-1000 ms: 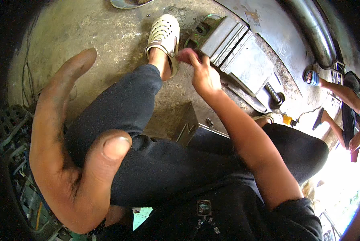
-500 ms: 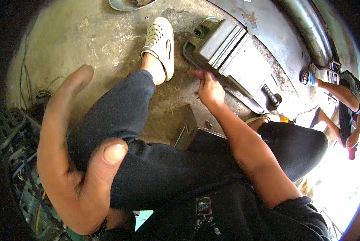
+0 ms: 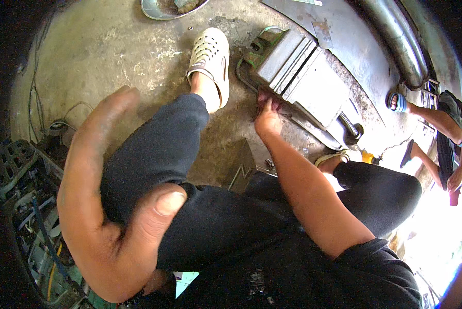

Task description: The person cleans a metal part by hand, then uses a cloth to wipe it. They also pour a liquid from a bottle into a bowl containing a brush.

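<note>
My left hand (image 3: 107, 206) is raised close in front of me at the left, with its long fingers arched and the thumb held well apart. It holds nothing. A heavy metal bench vise (image 3: 316, 85) with a screw (image 3: 347, 122) at its right end sits low on the ground. At its near side, my right hand (image 3: 269, 116) reaches down, fingertips against or just under the vise body. The shadow there and the vise edge hide much of those fingers, so I cannot tell whether they grip anything.
A metal box (image 3: 251, 159) stands below my right forearm. A crate of tools (image 3: 40, 206) is at the left. A round metal pan (image 3: 174, 11) lies at the far edge, and a big pipe (image 3: 401, 41) at the far right. Another person's leg (image 3: 434, 118) shows at the right.
My right hand has moved in against the vise, its fingers now partly tucked from sight. The left hand appears slightly farther right, still spread. The view has shifted a little.
</note>
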A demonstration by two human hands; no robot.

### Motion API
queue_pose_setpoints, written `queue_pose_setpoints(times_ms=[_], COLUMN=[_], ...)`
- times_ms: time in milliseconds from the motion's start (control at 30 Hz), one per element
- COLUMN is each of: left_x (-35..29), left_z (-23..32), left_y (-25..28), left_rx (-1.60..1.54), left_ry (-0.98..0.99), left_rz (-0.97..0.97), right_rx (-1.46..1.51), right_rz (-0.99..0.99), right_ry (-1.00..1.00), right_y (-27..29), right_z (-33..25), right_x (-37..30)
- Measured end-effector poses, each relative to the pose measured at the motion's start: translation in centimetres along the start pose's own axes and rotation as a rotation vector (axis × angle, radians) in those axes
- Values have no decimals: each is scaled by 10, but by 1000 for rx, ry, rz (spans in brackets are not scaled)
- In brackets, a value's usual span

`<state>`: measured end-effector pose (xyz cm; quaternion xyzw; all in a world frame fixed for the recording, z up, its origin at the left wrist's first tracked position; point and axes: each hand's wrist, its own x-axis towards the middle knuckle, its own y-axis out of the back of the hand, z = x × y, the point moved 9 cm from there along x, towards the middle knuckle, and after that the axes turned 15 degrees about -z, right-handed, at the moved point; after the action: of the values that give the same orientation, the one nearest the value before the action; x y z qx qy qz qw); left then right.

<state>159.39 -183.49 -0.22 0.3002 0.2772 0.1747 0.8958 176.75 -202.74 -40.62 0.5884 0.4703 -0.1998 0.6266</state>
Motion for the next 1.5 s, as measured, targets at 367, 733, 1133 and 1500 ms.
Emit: queue_pose_setpoints(times_ms=[367, 733, 1133, 1500], left_x=[-5, -5, 14, -9], left_z=[-9, -18, -26, -63], left_y=[3, 1, 18, 27], left_rx=[9, -85, -24, -58], left_ry=[10, 2, -87, 38], left_rz=[65, 61, -69, -37], right_rx=[167, 354, 498, 565], right_rz=[33, 149, 8, 349], right_ry=[45, 476, -79, 216], right_y=[-19, 12, -6, 39], right_z=[-2, -112, -121, -149], right_x=[11, 20, 59, 15])
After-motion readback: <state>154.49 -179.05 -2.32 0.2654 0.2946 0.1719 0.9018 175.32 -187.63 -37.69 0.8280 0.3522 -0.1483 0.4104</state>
